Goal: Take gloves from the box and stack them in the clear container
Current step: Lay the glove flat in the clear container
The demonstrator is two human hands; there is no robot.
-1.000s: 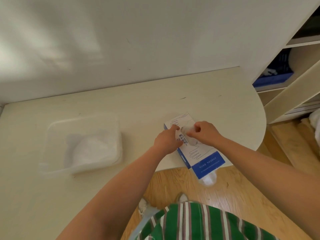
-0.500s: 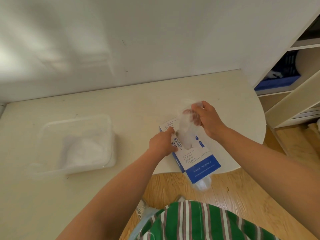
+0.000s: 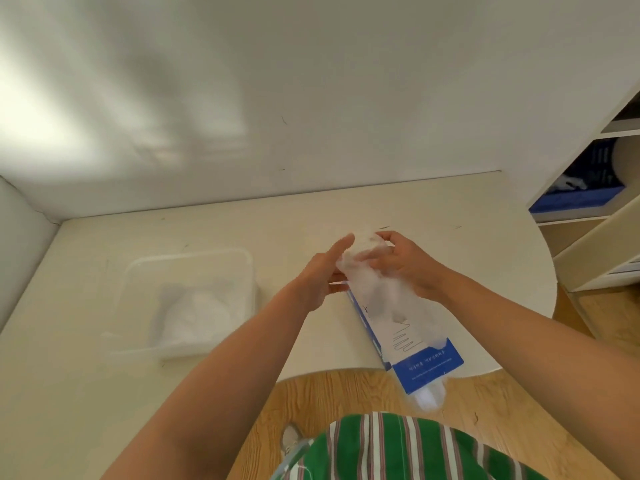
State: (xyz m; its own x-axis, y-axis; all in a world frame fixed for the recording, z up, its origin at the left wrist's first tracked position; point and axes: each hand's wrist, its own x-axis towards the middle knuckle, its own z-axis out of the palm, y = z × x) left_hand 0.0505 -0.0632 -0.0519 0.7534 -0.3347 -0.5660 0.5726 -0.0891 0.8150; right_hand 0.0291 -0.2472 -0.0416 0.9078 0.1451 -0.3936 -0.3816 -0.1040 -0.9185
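Cream, smooth tabletop [image 3: 433, 209] with a rounded edge is meeting a plain white wall [image 3: 311, 81]. Over it a thin, filmy glove [image 3: 375, 289] is hanging crumpled above the blue-and-white cardboard box [image 3: 427, 367], which is jutting past the rim. Curled fingers of the right hand [image 3: 407, 266] are pinching the glove's top; the left hand [image 3: 320, 280] is touching its edge, thumb and fingers straight. Leftward, a clear rectangular container [image 3: 194, 259] is holding a soft white pile of gloves [image 3: 194, 315]

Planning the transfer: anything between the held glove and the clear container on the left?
Nothing visible. The thin translucent plastic glove, held by the right hand and touched by the left hand, has only bare cream tabletop between it and the clear rectangular plastic container.
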